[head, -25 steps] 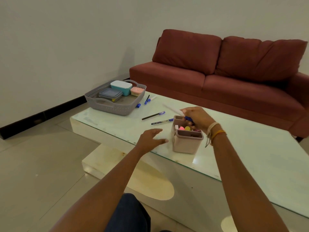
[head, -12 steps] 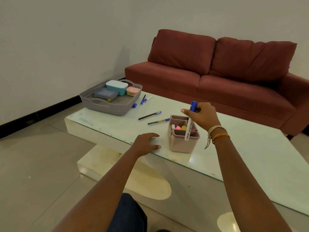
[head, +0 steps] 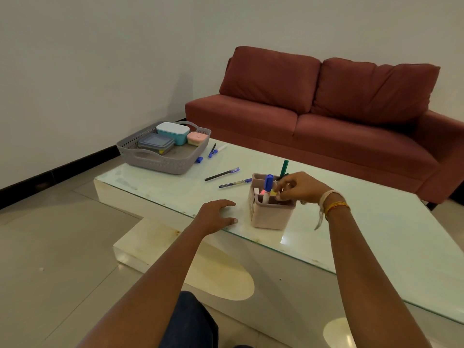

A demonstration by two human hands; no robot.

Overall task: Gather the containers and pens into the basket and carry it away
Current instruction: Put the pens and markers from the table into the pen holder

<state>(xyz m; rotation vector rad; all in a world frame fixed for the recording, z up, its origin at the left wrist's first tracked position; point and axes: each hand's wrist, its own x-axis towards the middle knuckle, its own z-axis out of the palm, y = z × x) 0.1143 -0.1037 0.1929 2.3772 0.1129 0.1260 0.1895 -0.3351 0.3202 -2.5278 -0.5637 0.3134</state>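
From the head view, the pink pen holder (head: 272,209) stood near the table's (head: 376,247) front edge, directly under the right hand (head: 298,188), whose fingertips (head: 278,193) were pinched at the holder's rim; what they pinched could not be told. The left hand (head: 216,216) rested with loosely spread fingers on the glass just beside the holder. Two loose pens (head: 222,174) lay beyond it, long axes running towards the far left corner, where the grey basket (head: 160,156) sat with three containers (head: 173,131) inside. The left hand seemed the nearer to those pens.
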